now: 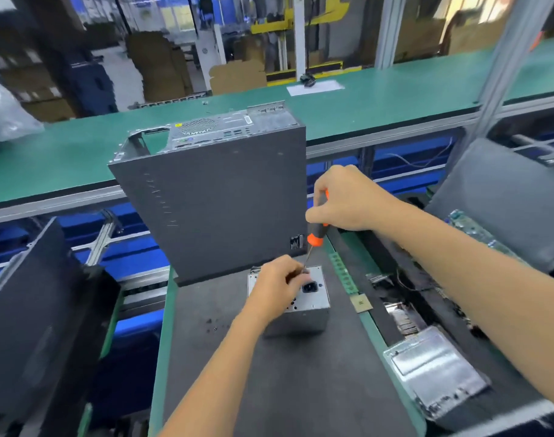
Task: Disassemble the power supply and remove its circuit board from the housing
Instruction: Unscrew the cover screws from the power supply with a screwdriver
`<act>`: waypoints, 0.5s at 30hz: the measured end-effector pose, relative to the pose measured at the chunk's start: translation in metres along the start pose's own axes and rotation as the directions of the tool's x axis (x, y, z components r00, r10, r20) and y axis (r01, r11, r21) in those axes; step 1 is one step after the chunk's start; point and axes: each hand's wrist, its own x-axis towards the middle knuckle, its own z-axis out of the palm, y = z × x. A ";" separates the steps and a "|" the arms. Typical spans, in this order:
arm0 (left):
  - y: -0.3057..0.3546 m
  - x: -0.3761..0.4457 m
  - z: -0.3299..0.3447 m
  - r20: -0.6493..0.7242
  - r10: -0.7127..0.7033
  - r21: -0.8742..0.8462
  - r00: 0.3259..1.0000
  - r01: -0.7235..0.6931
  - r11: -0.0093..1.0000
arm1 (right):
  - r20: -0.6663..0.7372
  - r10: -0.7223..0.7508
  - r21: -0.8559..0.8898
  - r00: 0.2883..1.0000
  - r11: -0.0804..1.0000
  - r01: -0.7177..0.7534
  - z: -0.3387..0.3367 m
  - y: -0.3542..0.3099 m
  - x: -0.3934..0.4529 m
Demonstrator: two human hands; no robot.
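The power supply (310,313), a small grey metal box, stands on end on the dark mat, its upper face showing a black mains socket. My left hand (277,287) lies over that face, and its fingers pinch the thin shaft of a screwdriver (315,239) near the tip. Above it, my right hand (348,200) grips the screwdriver's orange-and-black handle, with the tool held almost upright. The tip and the screw under it are hidden by my left fingers.
A dark computer case (212,200) stands upright just behind the power supply. A metal cover plate (433,373), a small chip (361,302) and loose parts lie at the right. Another dark case (33,326) leans at the left. A green conveyor (395,99) runs behind.
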 end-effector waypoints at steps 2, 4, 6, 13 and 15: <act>0.008 0.003 0.011 0.094 0.012 0.030 0.996 -0.015 0.999 | -0.032 -0.002 -0.042 0.999 0.999 0.001 -0.008 0.006 -0.010; 0.013 0.003 0.019 0.107 0.064 0.111 0.992 -0.076 0.991 | -0.050 -0.006 -0.070 0.999 0.998 0.002 -0.014 0.011 -0.017; 0.016 0.001 0.026 0.100 0.087 0.144 0.991 -0.101 0.984 | -0.063 -0.015 -0.096 0.998 0.995 0.008 -0.017 0.015 -0.021; 0.025 -0.002 0.039 0.003 0.054 0.141 0.999 -0.054 0.989 | -0.052 -0.033 -0.134 0.998 0.991 0.026 -0.013 0.018 -0.026; 0.025 -0.002 0.039 -0.003 0.035 0.133 0.999 -0.034 0.991 | -0.044 -0.035 -0.122 0.998 0.992 0.030 -0.010 0.019 -0.026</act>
